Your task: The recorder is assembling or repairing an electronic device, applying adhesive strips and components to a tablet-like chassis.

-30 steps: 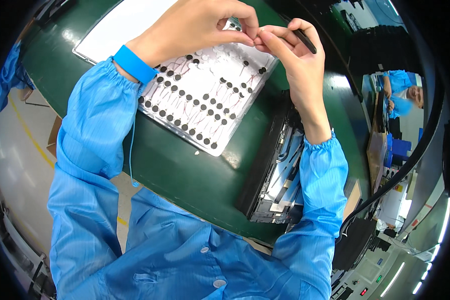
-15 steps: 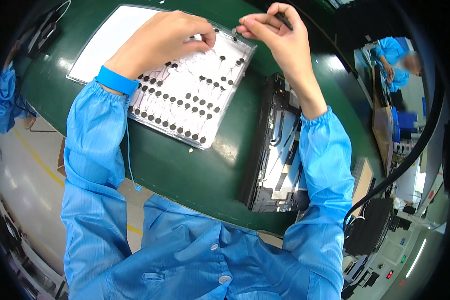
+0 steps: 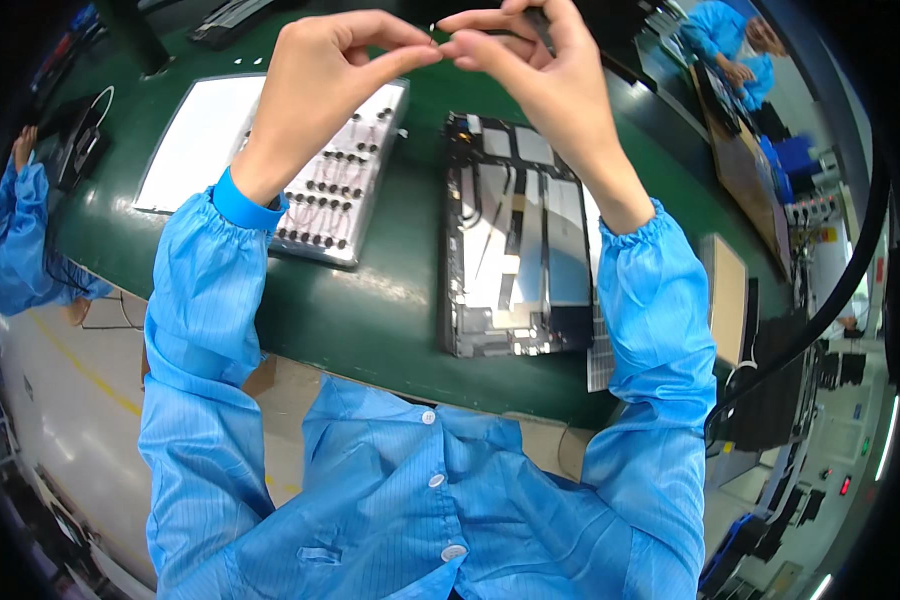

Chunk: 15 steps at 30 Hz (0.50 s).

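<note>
My left hand (image 3: 325,80) and my right hand (image 3: 545,80) are raised, with fingertips meeting above the table. Thumb and forefinger of each are pinched together around something tiny that I cannot make out. A dark slim tool (image 3: 541,30) is tucked between the fingers of my right hand. Below and behind my left hand lies a clear-edged tray (image 3: 376,170) with rows of small black round parts (image 3: 334,190) on thin leads, partly covered by the hand. Closer to my right forearm lies an opened flat electronic device (image 3: 515,265), its inner panels, ribbon cables and boards showing.
A white sheet (image 3: 195,150) lies left of the tray on the green table (image 3: 390,325). A dark device with a white cable (image 3: 85,145) is at the far left. Co-workers in blue sit at left (image 3: 20,230) and far right (image 3: 725,45). A thick black cable (image 3: 830,300) curves at right.
My left hand has come off the tray and met my right fingertips. The view has shifted, so the tray sits further left and the opened device shows more fully.
</note>
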Each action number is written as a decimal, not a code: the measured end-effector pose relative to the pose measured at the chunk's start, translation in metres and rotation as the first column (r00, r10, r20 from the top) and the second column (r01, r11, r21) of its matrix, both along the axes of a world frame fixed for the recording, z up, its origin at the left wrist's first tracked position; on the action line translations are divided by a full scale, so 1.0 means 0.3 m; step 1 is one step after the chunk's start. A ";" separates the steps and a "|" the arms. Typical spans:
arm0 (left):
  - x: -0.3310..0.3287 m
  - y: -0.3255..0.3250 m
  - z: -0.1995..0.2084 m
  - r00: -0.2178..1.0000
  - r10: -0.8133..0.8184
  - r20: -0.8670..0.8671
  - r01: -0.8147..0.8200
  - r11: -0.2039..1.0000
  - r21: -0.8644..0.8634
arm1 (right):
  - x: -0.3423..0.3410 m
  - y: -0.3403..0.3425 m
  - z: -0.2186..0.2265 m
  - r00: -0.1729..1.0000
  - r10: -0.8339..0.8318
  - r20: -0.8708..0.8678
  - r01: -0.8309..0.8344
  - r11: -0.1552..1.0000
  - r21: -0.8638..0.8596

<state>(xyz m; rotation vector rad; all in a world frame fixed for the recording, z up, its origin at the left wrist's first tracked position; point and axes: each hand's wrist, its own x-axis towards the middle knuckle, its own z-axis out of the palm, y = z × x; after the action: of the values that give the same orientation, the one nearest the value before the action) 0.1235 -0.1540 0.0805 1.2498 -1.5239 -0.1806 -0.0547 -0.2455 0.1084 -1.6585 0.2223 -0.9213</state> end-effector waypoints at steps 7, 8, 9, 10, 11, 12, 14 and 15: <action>-0.295 -0.080 0.061 0.977 -0.212 -0.037 0.207 0.972 -0.110 | -0.323 -0.037 -0.073 1.000 -0.014 -0.012 0.016 0.979 0.201; -0.315 -0.101 0.047 0.975 -0.222 0.004 0.219 0.957 -0.189 | -0.346 -0.027 -0.076 0.997 -0.071 -0.010 0.071 0.969 0.237; -0.326 -0.105 0.036 0.976 -0.214 0.047 0.219 0.961 -0.167 | -0.370 -0.021 -0.076 0.995 -0.091 -0.029 0.095 0.966 0.241; -0.331 -0.111 0.038 0.966 -0.176 0.188 0.209 0.963 -0.171 | -0.391 -0.018 -0.077 0.993 -0.111 -0.045 0.119 0.962 0.246; -0.348 -0.120 0.033 0.956 -0.168 0.241 0.202 0.971 -0.126 | -0.417 -0.024 -0.092 0.986 -0.152 -0.066 0.162 0.969 0.186; -0.365 -0.130 0.019 0.941 -0.162 0.297 0.193 0.978 -0.081 | -0.436 -0.034 -0.117 0.977 -0.195 -0.085 0.205 0.971 0.127; -0.392 -0.143 -0.015 0.907 -0.159 0.390 0.173 0.985 -0.002 | -0.458 -0.056 -0.170 0.931 -0.323 -0.173 0.314 0.946 -0.078; -0.394 -0.152 -0.037 0.899 -0.157 0.410 0.147 0.988 0.056 | -0.450 -0.057 -0.199 0.908 -0.397 -0.133 0.369 0.909 -0.195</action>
<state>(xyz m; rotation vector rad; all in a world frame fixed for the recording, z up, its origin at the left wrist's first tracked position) 0.0054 -0.1997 0.0694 1.2391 -1.9934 -0.0340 -0.1898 -0.2626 0.0486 -1.8878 0.6230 -1.1151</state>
